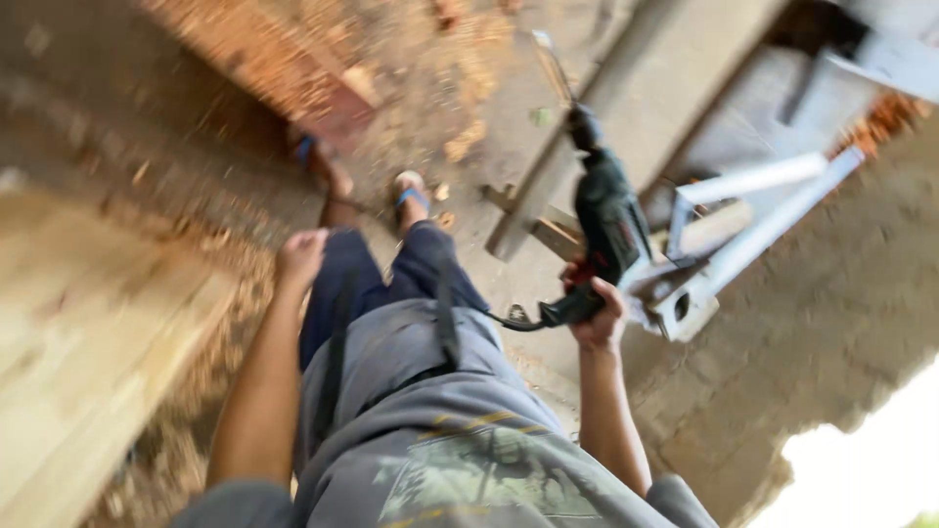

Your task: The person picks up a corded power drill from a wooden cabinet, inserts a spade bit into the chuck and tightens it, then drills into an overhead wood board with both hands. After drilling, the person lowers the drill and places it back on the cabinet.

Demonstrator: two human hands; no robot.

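Heavy motion blur; lower-right daylight glare
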